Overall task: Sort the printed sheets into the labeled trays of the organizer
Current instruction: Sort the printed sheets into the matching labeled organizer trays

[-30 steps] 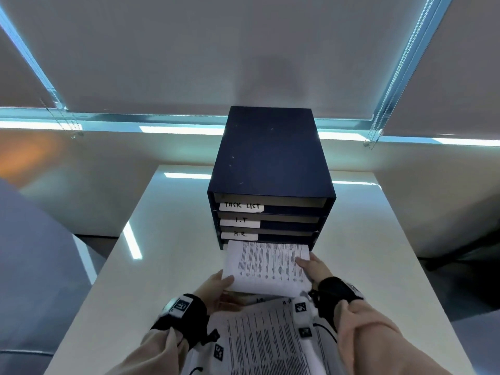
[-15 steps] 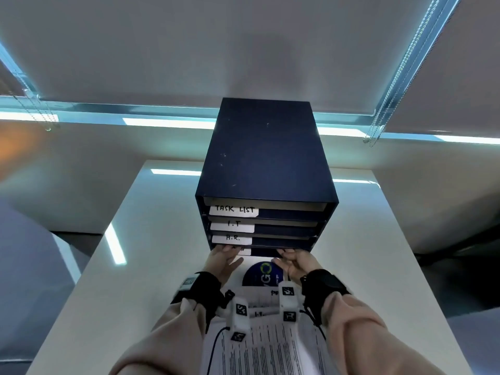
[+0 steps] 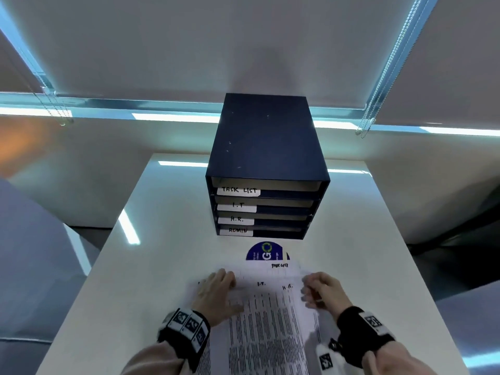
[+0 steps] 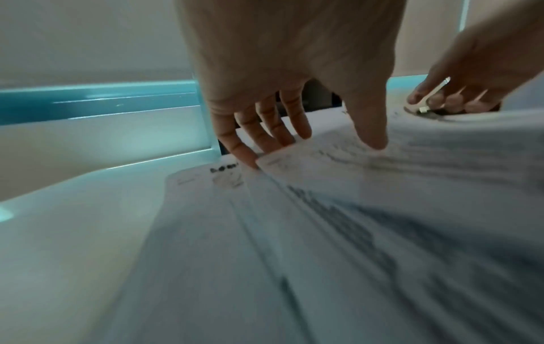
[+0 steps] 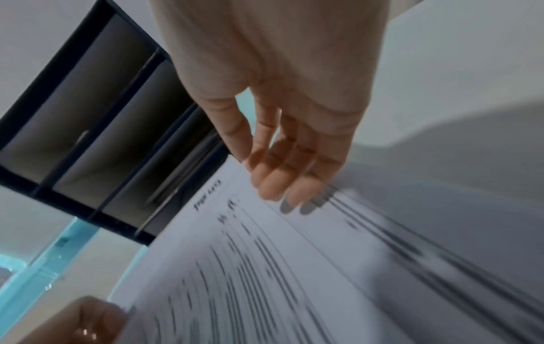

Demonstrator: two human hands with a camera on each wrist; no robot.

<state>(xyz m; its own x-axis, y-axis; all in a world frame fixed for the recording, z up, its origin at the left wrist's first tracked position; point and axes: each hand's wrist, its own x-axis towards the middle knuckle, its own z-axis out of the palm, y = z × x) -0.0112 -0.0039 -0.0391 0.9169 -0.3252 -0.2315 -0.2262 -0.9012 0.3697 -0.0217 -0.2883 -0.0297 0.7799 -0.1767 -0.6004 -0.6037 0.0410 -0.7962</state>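
A dark navy organizer stands at the table's far middle, its trays labelled TASK LIST, I.T, H.R. and ADMIN. A fanned stack of printed sheets lies near me, with handwritten headings along the top edges. My left hand pinches the top sheet's left corner, thumb on top and fingers underneath. My right hand is at the sheets' right edge; its fingers are nearly straight, just over the paper. In the right wrist view the organizer's open trays are close ahead.
A round blue sticker lies on the white table between the organizer and the sheets. The table edges drop off left and right. Closed window blinds hang behind the organizer.
A second ago both hands fed a sheet into the lowest tray. Both hands have since drawn back to the stack, and the left one has taken hold of the top sheet's corner.
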